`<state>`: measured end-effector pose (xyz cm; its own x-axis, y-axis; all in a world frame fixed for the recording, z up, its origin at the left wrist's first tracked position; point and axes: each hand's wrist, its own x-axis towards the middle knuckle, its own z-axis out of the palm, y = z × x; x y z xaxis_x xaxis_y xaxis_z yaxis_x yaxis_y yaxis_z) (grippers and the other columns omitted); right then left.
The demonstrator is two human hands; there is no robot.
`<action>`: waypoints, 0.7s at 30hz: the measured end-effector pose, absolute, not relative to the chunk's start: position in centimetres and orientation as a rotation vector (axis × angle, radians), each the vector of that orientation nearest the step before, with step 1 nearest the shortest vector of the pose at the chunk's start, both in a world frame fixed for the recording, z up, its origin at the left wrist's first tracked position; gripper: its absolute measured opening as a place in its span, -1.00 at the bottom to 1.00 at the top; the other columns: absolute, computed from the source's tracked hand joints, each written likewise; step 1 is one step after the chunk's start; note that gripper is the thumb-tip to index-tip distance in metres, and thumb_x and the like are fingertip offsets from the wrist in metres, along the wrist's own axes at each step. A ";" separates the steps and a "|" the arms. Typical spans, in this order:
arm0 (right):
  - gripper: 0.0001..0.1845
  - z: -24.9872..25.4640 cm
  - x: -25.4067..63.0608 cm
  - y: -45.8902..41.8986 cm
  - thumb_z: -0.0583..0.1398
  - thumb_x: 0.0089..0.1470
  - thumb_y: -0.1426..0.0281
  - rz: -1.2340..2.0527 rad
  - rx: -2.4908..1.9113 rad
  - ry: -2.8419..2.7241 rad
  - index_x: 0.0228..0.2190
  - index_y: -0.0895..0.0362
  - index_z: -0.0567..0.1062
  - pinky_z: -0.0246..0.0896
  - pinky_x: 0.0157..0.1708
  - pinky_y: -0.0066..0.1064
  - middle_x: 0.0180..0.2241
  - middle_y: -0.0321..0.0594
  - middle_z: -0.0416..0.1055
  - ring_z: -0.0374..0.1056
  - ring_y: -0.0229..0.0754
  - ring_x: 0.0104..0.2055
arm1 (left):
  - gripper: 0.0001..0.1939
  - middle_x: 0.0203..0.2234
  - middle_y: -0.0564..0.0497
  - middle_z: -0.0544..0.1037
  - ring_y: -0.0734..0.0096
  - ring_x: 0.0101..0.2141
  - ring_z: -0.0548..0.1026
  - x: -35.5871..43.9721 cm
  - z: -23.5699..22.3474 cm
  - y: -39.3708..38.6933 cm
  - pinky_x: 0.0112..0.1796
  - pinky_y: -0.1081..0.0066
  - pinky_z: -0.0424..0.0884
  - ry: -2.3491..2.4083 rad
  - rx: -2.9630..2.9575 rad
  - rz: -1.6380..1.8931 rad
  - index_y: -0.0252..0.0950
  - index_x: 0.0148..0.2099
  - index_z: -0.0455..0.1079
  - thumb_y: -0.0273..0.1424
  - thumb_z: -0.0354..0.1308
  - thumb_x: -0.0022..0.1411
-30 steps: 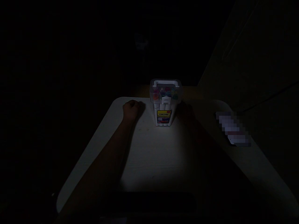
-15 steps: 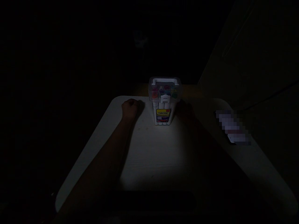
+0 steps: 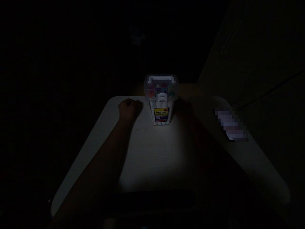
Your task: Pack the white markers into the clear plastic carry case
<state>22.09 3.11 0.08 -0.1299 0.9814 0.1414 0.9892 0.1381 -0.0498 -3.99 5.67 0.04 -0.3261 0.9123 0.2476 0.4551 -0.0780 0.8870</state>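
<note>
Only view shifted; marker box [image 3: 161, 101] upright, clear-lidded, white-latched, yellow-labelled

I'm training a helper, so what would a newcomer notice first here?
Probably the clear lidded case of markers, upright near the far edge of the table, its yellow-topped label facing the camera. Next, the pale, pixelated phone near the right edge. The left hand, curled closed, is left of the case; the right hand is nearly lost in shadow on the other side.
</note>
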 end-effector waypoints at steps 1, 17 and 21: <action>-0.43 0.1 22.1 3.2 -0.16 0.25 0.29 -0.083 -1.970 -2.263 0.20 0.25 0.18 -0.07 0.21 0.03 0.26 0.04 0.05 0.00 0.02 0.29 | -0.86 -0.56 0.06 0.45 0.48 -0.46 0.39 -4.0 0.0 5.7 -0.41 0.49 0.26 1.760 1.473 1.388 -0.29 -0.51 0.37 -0.38 0.05 0.02; -0.47 0.1 21.7 2.9 -0.17 0.26 0.33 -0.115 -1.957 -2.225 0.14 0.26 0.27 -0.04 0.19 -0.01 0.21 0.07 0.14 0.06 0.00 0.25 | -0.88 -0.57 0.04 0.43 0.45 -0.47 0.38 -3.7 0.3 5.4 -0.42 0.45 0.26 1.769 1.475 1.369 -0.28 -0.52 0.34 -0.38 0.05 0.00; -0.49 0.4 21.7 2.8 -0.17 0.27 0.33 -0.119 -1.974 -2.256 0.12 0.24 0.30 0.00 0.17 -0.01 0.20 0.08 0.15 0.09 0.01 0.23 | -0.87 -0.58 0.05 0.42 0.45 -0.46 0.38 -3.7 0.3 5.6 -0.37 0.44 0.28 1.777 1.533 1.365 -0.27 -0.53 0.34 -0.38 0.04 0.01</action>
